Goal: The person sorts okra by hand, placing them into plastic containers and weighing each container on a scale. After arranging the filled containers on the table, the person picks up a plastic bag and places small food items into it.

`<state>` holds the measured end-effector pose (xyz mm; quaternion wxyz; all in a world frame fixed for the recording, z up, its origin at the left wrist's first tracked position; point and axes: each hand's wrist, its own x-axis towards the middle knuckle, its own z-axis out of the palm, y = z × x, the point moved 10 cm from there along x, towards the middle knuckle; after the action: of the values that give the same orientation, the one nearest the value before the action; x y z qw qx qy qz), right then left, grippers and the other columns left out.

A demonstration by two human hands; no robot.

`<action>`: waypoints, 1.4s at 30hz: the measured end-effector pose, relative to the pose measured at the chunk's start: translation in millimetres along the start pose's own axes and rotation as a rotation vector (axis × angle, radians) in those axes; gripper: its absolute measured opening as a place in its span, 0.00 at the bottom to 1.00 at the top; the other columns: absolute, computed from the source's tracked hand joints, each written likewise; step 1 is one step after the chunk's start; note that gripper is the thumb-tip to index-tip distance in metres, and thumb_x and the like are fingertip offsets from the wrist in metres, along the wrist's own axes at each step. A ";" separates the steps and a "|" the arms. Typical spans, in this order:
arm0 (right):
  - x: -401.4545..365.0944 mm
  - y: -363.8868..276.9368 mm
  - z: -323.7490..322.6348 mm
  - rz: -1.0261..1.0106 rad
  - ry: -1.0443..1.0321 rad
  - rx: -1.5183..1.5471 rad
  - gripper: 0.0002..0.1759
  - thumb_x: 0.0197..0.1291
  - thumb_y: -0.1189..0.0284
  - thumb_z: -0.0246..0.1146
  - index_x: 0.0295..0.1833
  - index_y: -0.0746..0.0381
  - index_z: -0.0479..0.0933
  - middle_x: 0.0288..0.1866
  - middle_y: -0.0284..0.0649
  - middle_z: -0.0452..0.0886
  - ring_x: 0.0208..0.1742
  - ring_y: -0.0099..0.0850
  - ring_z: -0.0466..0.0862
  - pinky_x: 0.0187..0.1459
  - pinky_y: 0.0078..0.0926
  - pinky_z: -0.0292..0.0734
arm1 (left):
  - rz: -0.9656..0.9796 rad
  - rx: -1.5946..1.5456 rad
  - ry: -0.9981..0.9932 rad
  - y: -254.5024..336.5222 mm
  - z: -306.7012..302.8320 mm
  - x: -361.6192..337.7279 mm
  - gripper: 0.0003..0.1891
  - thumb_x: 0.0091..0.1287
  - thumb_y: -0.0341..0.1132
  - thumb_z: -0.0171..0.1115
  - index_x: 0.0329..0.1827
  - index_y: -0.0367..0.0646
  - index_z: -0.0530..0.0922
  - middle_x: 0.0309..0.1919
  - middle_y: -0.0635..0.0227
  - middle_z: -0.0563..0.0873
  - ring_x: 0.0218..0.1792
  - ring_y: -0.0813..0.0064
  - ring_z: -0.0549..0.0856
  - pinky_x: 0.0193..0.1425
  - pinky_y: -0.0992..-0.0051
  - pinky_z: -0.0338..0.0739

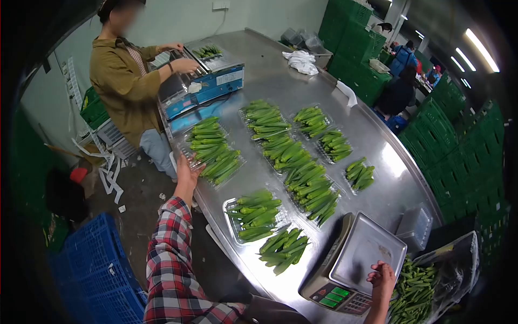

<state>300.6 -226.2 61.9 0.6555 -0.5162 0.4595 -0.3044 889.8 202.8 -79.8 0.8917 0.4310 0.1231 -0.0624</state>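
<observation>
My left hand (pixel 190 168) is at the table's left edge, its fingers spread against the near side of trays of green okra (pixel 208 141). Over the bare metal pan of the scale (pixel 367 251) hovers my right hand (pixel 382 274), fingers curled and apart, holding nothing. A clear tray of okra (pixel 254 215) sits on the table between my arms, with a loose okra pile (pixel 284 248) beside it. Further trays of okra (pixel 291 156) form a long row in the middle, and smaller packs (pixel 360 175) lie to their right.
A co-worker (pixel 121 81) stands at a blue wrapping machine (pixel 216 85) at the back left. Empty clear trays (pixel 415 227) and a bag of okra (pixel 418 291) are right of the scale. White cloth (pixel 301 62) lies at the back. Green crates (pixel 442 140) line the right.
</observation>
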 end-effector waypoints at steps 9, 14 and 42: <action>10.2 -39.7 -45.2 -0.083 0.240 -0.089 0.13 0.58 0.66 0.59 0.41 0.66 0.73 0.29 0.39 0.77 0.20 0.25 0.75 0.25 0.20 0.73 | 0.204 1.031 0.145 11.9 -54.5 60.2 0.09 0.60 0.34 0.57 0.41 0.42 0.73 0.31 0.65 0.77 0.32 0.68 0.79 0.36 0.68 0.77; 53.9 -49.0 -139.2 -0.255 0.372 -0.256 0.12 0.61 0.68 0.55 0.35 0.67 0.75 0.28 0.38 0.79 0.28 0.24 0.78 0.33 0.20 0.75 | 0.047 0.492 0.090 11.3 -111.5 134.1 0.16 0.61 0.37 0.55 0.49 0.39 0.73 0.44 0.64 0.76 0.42 0.66 0.76 0.46 0.68 0.72; 19.5 -85.5 -240.9 -1.100 0.434 -0.780 0.15 0.44 0.82 0.59 0.40 0.59 0.73 0.39 0.41 0.73 0.46 0.40 0.71 0.47 0.35 0.64 | 0.585 1.107 -0.778 -48.8 199.0 -498.5 0.19 0.68 0.35 0.51 0.57 0.31 0.67 0.47 0.53 0.77 0.44 0.67 0.78 0.48 0.72 0.74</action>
<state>94.0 -362.9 127.2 0.0676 -0.7984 0.3277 -0.5006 432.7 19.1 138.8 0.5030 0.7800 -0.3715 -0.0233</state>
